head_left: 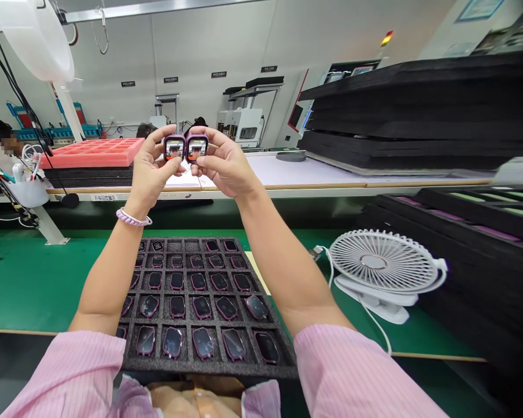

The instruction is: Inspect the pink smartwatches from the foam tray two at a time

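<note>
Both my hands are raised in front of me, side by side. My left hand [150,171] pinches a small pink watch body [174,147] with a lit screen. My right hand [226,165] pinches a second pink watch body [197,147], held touching the first. Below my forearms lies a black foam tray [200,363] on the green mat, its pockets filled with several more pink watch bodies [201,307]. A pale bracelet sits on my left wrist.
A white desk fan [383,273] stands right of the tray. Stacks of black foam trays [418,110] fill the right side and back. A red foam tray [93,152] lies at back left, a white cup of tools [28,188] further left.
</note>
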`<action>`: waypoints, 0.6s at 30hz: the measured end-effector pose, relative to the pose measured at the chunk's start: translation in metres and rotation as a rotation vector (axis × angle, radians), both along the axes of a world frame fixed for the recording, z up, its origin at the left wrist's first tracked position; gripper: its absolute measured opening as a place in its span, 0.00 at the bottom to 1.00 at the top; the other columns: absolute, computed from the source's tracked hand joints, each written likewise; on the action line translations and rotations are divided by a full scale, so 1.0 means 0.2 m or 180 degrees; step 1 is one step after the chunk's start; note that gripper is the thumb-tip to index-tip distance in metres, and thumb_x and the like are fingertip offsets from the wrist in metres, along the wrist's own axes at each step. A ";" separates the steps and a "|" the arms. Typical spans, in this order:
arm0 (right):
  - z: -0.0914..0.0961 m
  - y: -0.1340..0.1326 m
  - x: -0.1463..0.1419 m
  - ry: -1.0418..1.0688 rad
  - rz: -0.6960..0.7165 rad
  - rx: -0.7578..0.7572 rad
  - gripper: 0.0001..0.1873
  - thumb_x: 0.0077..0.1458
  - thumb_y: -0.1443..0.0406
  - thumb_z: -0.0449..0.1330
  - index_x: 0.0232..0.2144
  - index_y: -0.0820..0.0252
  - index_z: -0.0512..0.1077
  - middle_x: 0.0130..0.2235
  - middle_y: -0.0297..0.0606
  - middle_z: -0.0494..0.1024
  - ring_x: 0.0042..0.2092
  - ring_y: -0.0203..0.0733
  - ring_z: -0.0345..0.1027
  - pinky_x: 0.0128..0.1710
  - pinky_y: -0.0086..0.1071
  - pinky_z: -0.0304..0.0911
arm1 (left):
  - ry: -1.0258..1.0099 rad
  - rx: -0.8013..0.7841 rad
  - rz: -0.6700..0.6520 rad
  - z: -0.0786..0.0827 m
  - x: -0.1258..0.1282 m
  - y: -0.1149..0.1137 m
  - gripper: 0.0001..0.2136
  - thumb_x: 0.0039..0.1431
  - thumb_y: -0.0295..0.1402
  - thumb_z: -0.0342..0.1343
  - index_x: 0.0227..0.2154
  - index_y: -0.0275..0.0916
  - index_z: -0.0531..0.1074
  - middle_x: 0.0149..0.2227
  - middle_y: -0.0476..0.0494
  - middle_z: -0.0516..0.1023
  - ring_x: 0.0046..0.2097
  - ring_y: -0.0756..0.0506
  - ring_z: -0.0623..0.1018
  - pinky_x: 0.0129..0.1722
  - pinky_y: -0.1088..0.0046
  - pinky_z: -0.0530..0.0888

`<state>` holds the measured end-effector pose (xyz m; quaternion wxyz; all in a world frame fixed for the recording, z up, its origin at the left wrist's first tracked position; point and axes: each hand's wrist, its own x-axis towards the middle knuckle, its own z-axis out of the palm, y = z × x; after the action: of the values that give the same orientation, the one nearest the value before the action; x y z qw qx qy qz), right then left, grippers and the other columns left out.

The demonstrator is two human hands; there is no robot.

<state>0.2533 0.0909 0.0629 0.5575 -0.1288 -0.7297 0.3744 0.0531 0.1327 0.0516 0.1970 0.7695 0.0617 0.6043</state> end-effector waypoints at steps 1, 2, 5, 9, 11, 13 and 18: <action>-0.03 -0.02 -0.01 0.0051 0.0041 -0.0050 0.35 0.52 0.59 0.71 0.59 0.55 0.66 0.45 0.36 0.72 0.36 0.37 0.71 0.40 0.34 0.73 | -0.0022 -0.0054 -0.0036 -0.03 0.00 -0.02 0.27 0.61 0.43 0.70 0.61 0.53 0.68 0.44 0.47 0.79 0.34 0.49 0.82 0.37 0.72 0.83; -0.07 -0.05 -0.02 0.0093 0.0078 -0.0114 0.34 0.51 0.60 0.71 0.59 0.55 0.66 0.46 0.36 0.73 0.35 0.36 0.71 0.39 0.33 0.73 | -0.0059 -0.0125 -0.0066 -0.07 0.00 -0.05 0.28 0.60 0.44 0.70 0.60 0.53 0.69 0.44 0.47 0.79 0.35 0.49 0.82 0.37 0.73 0.83; -0.19 -0.11 -0.04 0.0166 0.0113 -0.0364 0.33 0.49 0.65 0.68 0.58 0.56 0.67 0.44 0.36 0.75 0.35 0.37 0.73 0.39 0.32 0.73 | -0.0192 -0.0478 -0.0115 -0.21 0.00 -0.15 0.28 0.58 0.44 0.72 0.59 0.51 0.71 0.44 0.47 0.79 0.35 0.50 0.83 0.36 0.76 0.83; -0.34 -0.15 -0.08 0.0327 0.0137 -0.0674 0.32 0.46 0.67 0.67 0.56 0.56 0.68 0.41 0.33 0.76 0.34 0.37 0.73 0.37 0.32 0.73 | -0.0292 -0.0986 -0.0023 -0.35 -0.01 -0.24 0.28 0.56 0.42 0.73 0.58 0.47 0.71 0.44 0.46 0.81 0.31 0.51 0.82 0.35 0.78 0.82; -0.39 -0.14 -0.09 0.0421 0.0169 -0.0773 0.32 0.45 0.66 0.67 0.55 0.55 0.68 0.41 0.33 0.77 0.33 0.37 0.72 0.35 0.32 0.73 | -0.0290 -0.1102 0.0023 -0.38 -0.01 -0.25 0.28 0.56 0.41 0.73 0.57 0.46 0.71 0.45 0.45 0.81 0.31 0.51 0.82 0.34 0.78 0.82; -0.42 -0.13 -0.10 0.0500 0.0206 -0.0842 0.31 0.46 0.65 0.68 0.54 0.56 0.68 0.42 0.34 0.78 0.31 0.36 0.71 0.33 0.32 0.73 | -0.0280 -0.1170 0.0040 -0.40 -0.02 -0.25 0.28 0.55 0.41 0.73 0.57 0.45 0.71 0.44 0.44 0.82 0.31 0.51 0.82 0.33 0.79 0.82; -0.46 -0.09 -0.11 0.0593 0.0316 -0.0868 0.27 0.52 0.60 0.70 0.53 0.57 0.70 0.40 0.33 0.78 0.30 0.35 0.71 0.31 0.30 0.71 | -0.0388 -0.1295 0.0100 -0.41 -0.02 -0.24 0.28 0.53 0.46 0.75 0.55 0.45 0.74 0.42 0.45 0.83 0.28 0.52 0.81 0.30 0.80 0.81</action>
<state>0.2306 0.0730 -0.0290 0.5810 -0.1318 -0.6227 0.5073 0.0493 0.0844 -0.0312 0.3422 0.6749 0.1824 0.6279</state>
